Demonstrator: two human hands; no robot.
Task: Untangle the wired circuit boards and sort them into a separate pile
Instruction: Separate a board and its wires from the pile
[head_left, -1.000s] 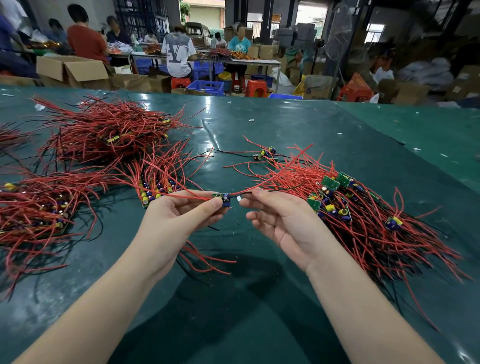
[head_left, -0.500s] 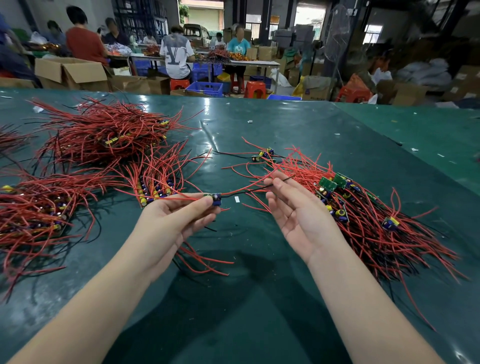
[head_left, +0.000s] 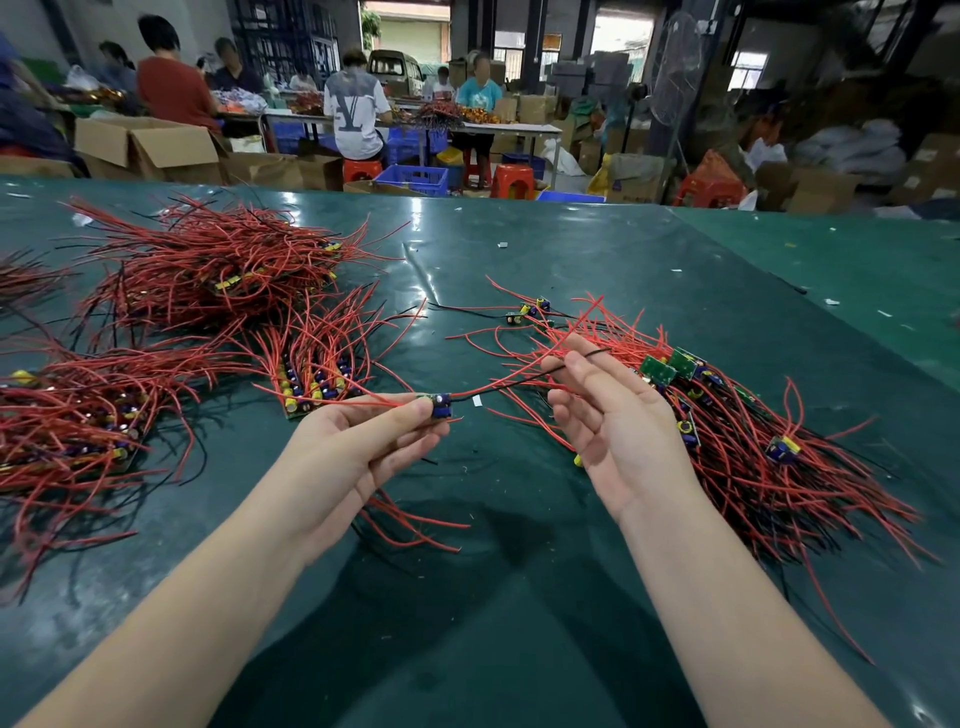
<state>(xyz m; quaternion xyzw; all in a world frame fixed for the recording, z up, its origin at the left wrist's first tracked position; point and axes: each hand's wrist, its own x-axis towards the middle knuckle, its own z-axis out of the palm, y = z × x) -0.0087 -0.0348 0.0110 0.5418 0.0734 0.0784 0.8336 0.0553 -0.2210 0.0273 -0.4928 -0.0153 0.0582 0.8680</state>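
Wide bench under glossy dark-green sheet (head_left: 519, 249), daylight glinting on it. Beyond: open brown cardboard boxes (head_left: 150, 145), blue slatted plastic crate (head_left: 413, 179), low red plastic stools (head_left: 511, 181), long white work table (head_left: 519, 127) with seated workers, grey pedestal fan (head_left: 675, 73), bright windows at back.

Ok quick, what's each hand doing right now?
Left hand: pinching a small circuit board.
Right hand: open, fingers straight, the board's wires running across its fingertips.
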